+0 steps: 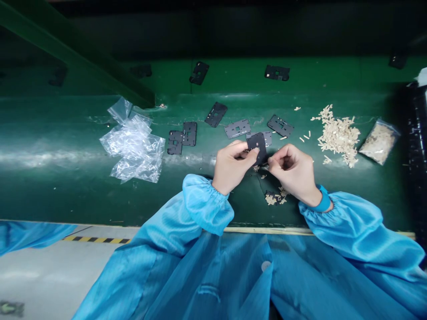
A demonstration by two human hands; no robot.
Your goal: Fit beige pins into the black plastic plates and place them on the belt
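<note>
My left hand [231,168] pinches a dark, rectangular perforated plate [257,146] by its edge. My right hand [290,168] sits just right of that plate, its fingertips curled together near the plate's lower corner; whatever they pinch is hidden. Several similar grey-black plates [237,129] lie flat on the green conveyor belt [60,191] above my hands. A few small beige pieces [272,199] are scattered below my right hand. A large heap of the same beige pieces [338,135] lies to the right.
A clear plastic bag of beige pieces [379,142] lies beyond the heap, and crumpled clear plastic bags [133,146] lie on the left of the belt. The belt's near edge [267,230] runs beneath my blue sleeves [207,204]. A green beam [76,53] crosses the upper left.
</note>
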